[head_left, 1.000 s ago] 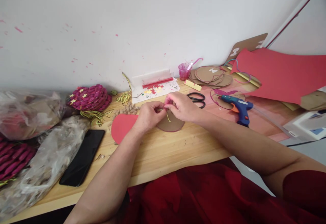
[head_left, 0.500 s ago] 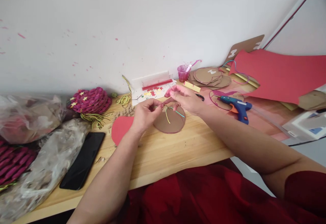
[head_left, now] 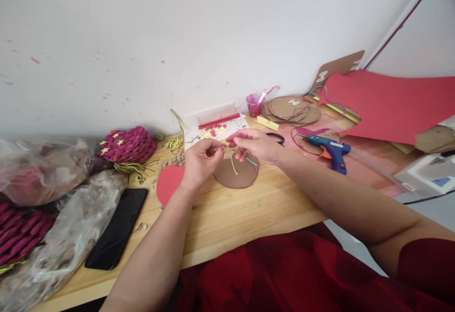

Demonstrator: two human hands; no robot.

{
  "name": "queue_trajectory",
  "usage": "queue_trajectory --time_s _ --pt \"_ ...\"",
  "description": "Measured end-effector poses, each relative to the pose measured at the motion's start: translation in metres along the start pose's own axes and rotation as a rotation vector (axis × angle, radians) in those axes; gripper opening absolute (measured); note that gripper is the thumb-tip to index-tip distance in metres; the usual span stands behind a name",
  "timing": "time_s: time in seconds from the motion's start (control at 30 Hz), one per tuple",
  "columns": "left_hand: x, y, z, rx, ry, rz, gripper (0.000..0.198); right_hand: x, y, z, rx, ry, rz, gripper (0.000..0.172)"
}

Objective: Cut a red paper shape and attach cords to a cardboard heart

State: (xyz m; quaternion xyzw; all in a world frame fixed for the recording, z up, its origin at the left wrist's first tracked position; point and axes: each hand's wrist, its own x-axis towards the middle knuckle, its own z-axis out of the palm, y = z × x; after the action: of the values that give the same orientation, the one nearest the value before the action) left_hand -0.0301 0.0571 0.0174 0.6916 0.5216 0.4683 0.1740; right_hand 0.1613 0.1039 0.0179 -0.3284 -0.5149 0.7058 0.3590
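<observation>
My left hand (head_left: 203,161) pinches a thin yellow-green cord (head_left: 234,164) between thumb and fingertips. Close beside it, my right hand (head_left: 253,144) has its thumb and fingers drawn together at the same cord, whose loose end hangs down. Under both hands lies a round brown cardboard disc (head_left: 236,178) with a purple edge. A short turquoise strand (head_left: 251,161) shows over the disc, below the right fingers. To the left, partly behind my left wrist, is a red rounded piece (head_left: 168,184). Small peanut-like pieces (head_left: 172,161) lie along its far edge.
A blue glue gun (head_left: 330,148), black-handled scissors (head_left: 276,138), stacked cardboard shapes (head_left: 289,108) and a purple-stained cup (head_left: 255,105) are right. Red sheet (head_left: 387,103) lies beyond. Left are a black phone (head_left: 117,229), plastic bags (head_left: 78,229) and a magenta bundle with stars (head_left: 126,144).
My right hand has come lower and closer to the left fingertips, its fingers more curled. The scissors' handle shows more now. The view has shifted slightly.
</observation>
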Motion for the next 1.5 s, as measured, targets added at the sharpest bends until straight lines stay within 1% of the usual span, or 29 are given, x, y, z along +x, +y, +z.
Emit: queue_trajectory --time_s 0.1,0.2,0.33,0.5,0.67,0.77,0.93,1.1,1.2,1.33,1.5 --pt "-0.001 0.0 0.0 0.074 0.038 0.105 0.008 0.001 0.0 -0.001 0.025 -0.076 0.071 0.005" --pt "-0.002 -0.002 0.001 0.088 0.036 0.129 0.008 0.001 0.001 -0.003 0.011 -0.12 0.095 0.008" --pt "-0.001 -0.003 0.001 0.057 0.019 0.099 0.006 -0.001 0.0 -0.003 -0.03 -0.061 0.049 0.014" --pt "0.0 -0.003 0.002 -0.039 -0.032 0.004 0.007 -0.001 0.0 0.0 -0.079 0.015 -0.047 0.017" --pt "-0.002 -0.004 0.004 -0.165 -0.074 -0.114 0.015 0.002 0.008 0.001 -0.055 0.012 -0.18 0.019" --pt "-0.002 -0.004 0.004 -0.227 -0.089 -0.158 0.018 0.003 0.01 0.001 -0.059 0.024 -0.216 0.018" --pt "-0.002 -0.003 0.004 -0.274 -0.1 -0.207 0.02 0.004 0.007 -0.002 -0.059 0.121 -0.209 0.016" --pt "-0.003 -0.001 0.003 -0.312 -0.116 -0.234 0.02 0.005 0.007 -0.003 -0.013 0.144 -0.203 0.019" --pt "-0.003 0.001 0.003 -0.328 -0.128 -0.258 0.021 0.004 0.005 -0.002 0.003 0.171 -0.199 0.016" --pt "-0.002 0.003 0.003 -0.357 -0.129 -0.278 0.021 0.004 0.0 -0.005 0.058 0.25 -0.164 0.015" --pt "-0.001 0.004 0.001 -0.396 -0.133 -0.3 0.021 0.009 -0.001 -0.009 0.05 0.335 -0.179 0.018"
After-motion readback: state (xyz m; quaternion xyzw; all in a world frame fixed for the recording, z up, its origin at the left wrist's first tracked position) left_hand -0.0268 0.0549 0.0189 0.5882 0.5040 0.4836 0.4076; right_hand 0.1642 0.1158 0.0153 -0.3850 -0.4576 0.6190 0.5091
